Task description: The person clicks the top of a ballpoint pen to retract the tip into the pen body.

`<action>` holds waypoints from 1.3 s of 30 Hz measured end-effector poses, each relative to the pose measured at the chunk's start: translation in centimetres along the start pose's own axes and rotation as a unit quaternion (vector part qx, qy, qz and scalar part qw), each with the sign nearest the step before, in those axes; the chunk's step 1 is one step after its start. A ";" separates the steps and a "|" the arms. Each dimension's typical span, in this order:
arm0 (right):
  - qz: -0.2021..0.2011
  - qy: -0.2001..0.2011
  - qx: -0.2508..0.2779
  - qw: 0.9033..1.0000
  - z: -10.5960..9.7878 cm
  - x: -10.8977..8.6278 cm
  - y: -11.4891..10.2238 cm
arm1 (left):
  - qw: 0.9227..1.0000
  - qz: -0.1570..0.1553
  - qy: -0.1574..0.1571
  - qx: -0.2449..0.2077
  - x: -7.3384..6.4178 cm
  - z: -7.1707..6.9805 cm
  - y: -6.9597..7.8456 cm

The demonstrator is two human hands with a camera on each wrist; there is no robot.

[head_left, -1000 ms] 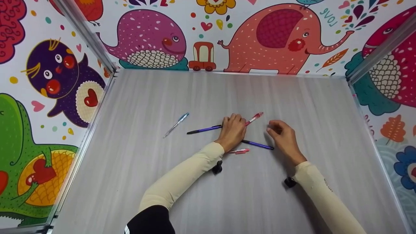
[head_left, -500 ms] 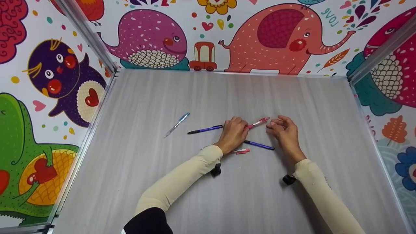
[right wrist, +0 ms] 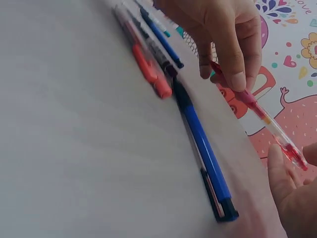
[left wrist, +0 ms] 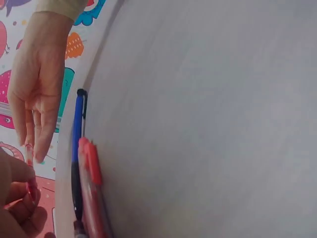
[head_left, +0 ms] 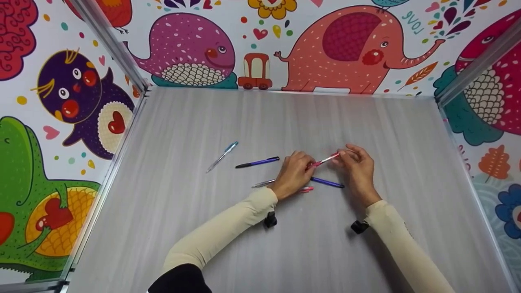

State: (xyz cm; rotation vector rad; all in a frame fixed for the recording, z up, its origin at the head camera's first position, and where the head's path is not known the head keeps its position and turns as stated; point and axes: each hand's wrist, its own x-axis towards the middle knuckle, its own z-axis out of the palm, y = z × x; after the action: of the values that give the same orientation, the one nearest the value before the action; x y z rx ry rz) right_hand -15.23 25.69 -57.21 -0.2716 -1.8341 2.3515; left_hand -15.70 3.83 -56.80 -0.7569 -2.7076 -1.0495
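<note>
My left hand point(head_left: 294, 173) pinches a red pen point(head_left: 327, 158) with a clear barrel between thumb and fingers near its pink grip. The pen is raised off the table, its clip end pointing right. My right hand point(head_left: 358, 169) is at that end, its fingers fairly straight; in the right wrist view the thumb and a finger lie on either side of the pen's end point(right wrist: 295, 156). Below the hands a blue pen point(head_left: 327, 182) lies on the table. Beside it are a red-clipped pen point(head_left: 307, 189) and a clear pen point(head_left: 264, 183), both partly hidden by my left hand in the head view.
Left of the hands lie another blue pen point(head_left: 257, 162) with a black grip and a clear pen with a light-blue end point(head_left: 222, 156). The grey table point(head_left: 195, 122) is bordered by metal-framed walls printed with cartoon animals.
My left hand has moved slightly toward me with the red pen, turning its end toward my right hand. My right fingers have come up to that end. The clear pen's left end now shows.
</note>
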 end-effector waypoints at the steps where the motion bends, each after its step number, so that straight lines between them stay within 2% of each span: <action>1: 0.000 0.003 0.008 1.000 0.1 -0.1 0.0 | 1.000 0.000 0.000 -0.006 -0.1 0.0 0.1; 7: -0.030 0.003 0.042 0.999 0.7 -0.4 0.0 | 0.998 -0.017 -0.008 -0.067 -0.5 -0.4 0.1; 13: -0.055 -0.016 0.066 0.996 1.4 -0.9 -0.2 | 0.989 -0.049 -0.020 -0.135 -1.0 -1.1 0.2; 16: -0.060 -0.027 0.051 0.997 1.7 -1.1 -0.3 | 0.981 -0.067 -0.029 -0.179 -1.2 -1.4 0.3; 21: -0.072 -0.048 0.021 0.996 2.0 -1.5 -0.6 | 0.963 -0.099 -0.054 -0.246 -1.5 -1.8 0.3; 30: -0.077 -0.082 0.017 0.994 2.3 -1.8 -0.7 | 0.934 -0.149 -0.089 -0.312 -2.1 -2.7 0.3; 32: -0.077 -0.088 0.018 0.993 2.4 -2.0 -0.8 | 0.922 -0.166 -0.100 -0.335 -2.2 -2.8 0.4; 33: -0.076 -0.089 0.019 0.993 2.5 -2.0 -0.8 | 0.914 -0.177 -0.106 -0.350 -2.3 -2.9 0.5; 37: -0.070 -0.091 0.014 0.993 3.0 -2.3 -1.3 | 0.872 -0.209 -0.133 -0.422 -2.6 -2.9 0.7; 39: -0.064 -0.092 0.007 0.994 3.2 -2.5 -1.5 | 0.857 -0.216 -0.143 -0.446 -2.7 -2.9 0.7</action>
State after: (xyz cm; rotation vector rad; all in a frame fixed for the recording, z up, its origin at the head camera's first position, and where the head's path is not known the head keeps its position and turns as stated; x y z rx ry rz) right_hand -13.55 22.53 -54.85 0.0658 -1.8506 2.3672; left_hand -13.15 1.25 -54.99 -0.3889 -2.5743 -2.5723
